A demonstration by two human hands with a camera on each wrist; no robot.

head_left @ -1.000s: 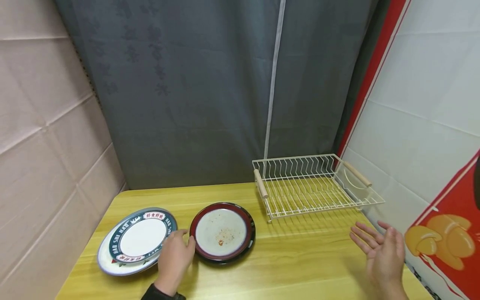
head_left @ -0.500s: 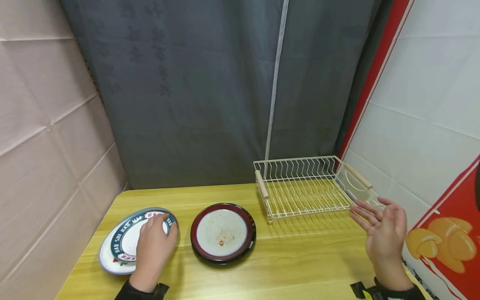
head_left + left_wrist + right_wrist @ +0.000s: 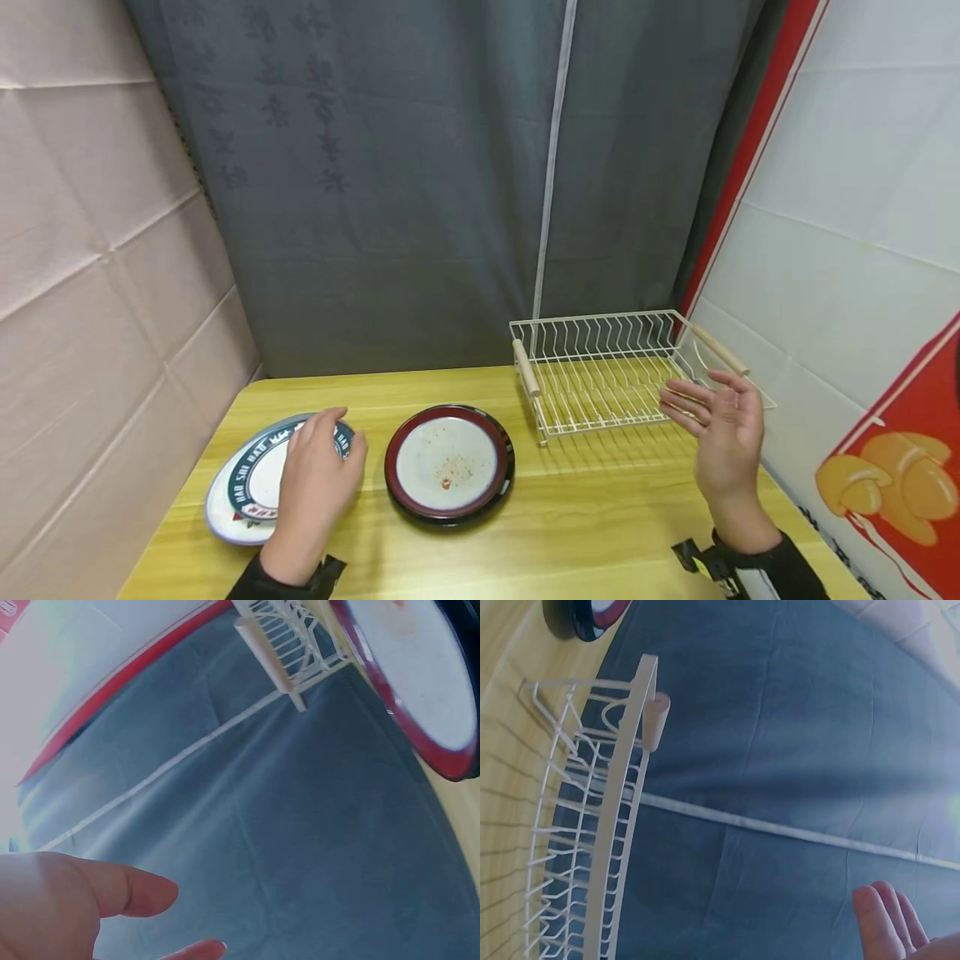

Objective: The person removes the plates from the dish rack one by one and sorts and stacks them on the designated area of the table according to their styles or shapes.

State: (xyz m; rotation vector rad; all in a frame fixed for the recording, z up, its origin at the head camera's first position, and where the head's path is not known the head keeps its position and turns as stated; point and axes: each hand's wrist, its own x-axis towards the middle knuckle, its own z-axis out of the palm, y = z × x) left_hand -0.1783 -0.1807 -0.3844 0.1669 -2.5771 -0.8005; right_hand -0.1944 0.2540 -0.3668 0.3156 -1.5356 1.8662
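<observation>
My left hand [image 3: 318, 475] hangs over the right side of the left plate stack and covers part of it. Thumb and fingertips are apart in the left wrist view, with nothing between them. That stack has a green-rimmed plate [image 3: 242, 483] with lettering on a larger white plate [image 3: 220, 504]. Just to the right, a maroon-rimmed plate [image 3: 447, 462] with crumbs lies on a black plate [image 3: 442, 522]. My right hand [image 3: 723, 450] is raised palm inward, fingers extended and holding nothing. It overlaps the front right corner of the white wire dish rack [image 3: 600, 392] in the head view.
The yellow wood-grain table [image 3: 585, 533] carries everything. A dark grey curtain [image 3: 412, 208] closes off the back, behind the rack. Pale cloth [image 3: 90, 292] hangs at the left; a white and red sheet [image 3: 862, 233] is at the right. The rack has wooden handles [image 3: 527, 367].
My left hand has moved left from between the two plate stacks to over the left one. The right hand has risen and then shifted left toward the rack. Plates and rack stay put.
</observation>
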